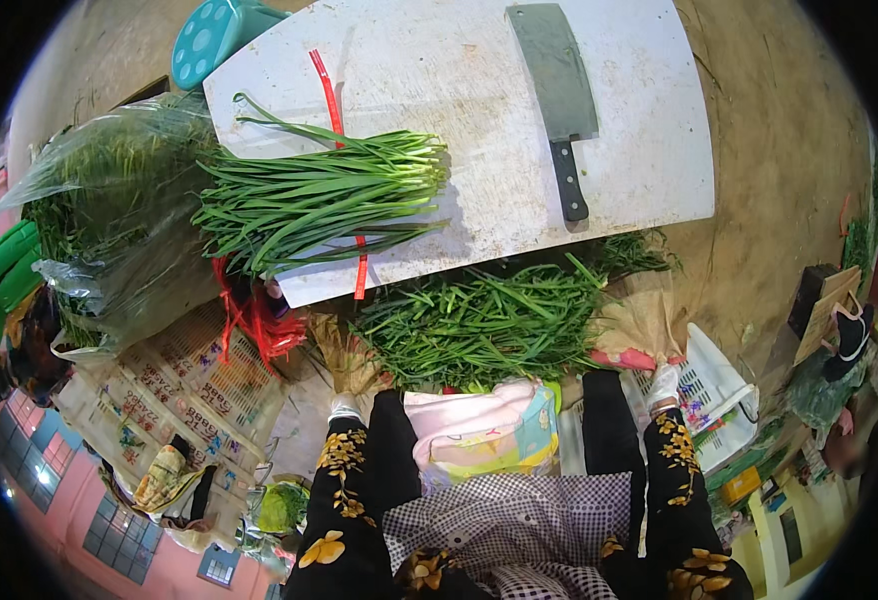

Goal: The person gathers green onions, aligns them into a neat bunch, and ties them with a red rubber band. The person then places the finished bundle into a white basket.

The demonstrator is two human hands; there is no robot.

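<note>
My left hand, in a white glove, is closed on a bunched corner of a brown woven sack. The sack's opposite corner is gathered in my white-gloved right hand; my fingers are hard to make out. Between my hands a heap of loose green leaf trimmings lies on the sack, below the near edge of a white board. On that board, a bundle of garlic chives rests across a red tie strip. A cleaver with a black handle lies flat to its right.
A clear plastic bag of greens stands left of the board. Red tie strips hang near its left corner. Plastic crates sit at left, and a teal stool at the far left corner. Another person is at far right.
</note>
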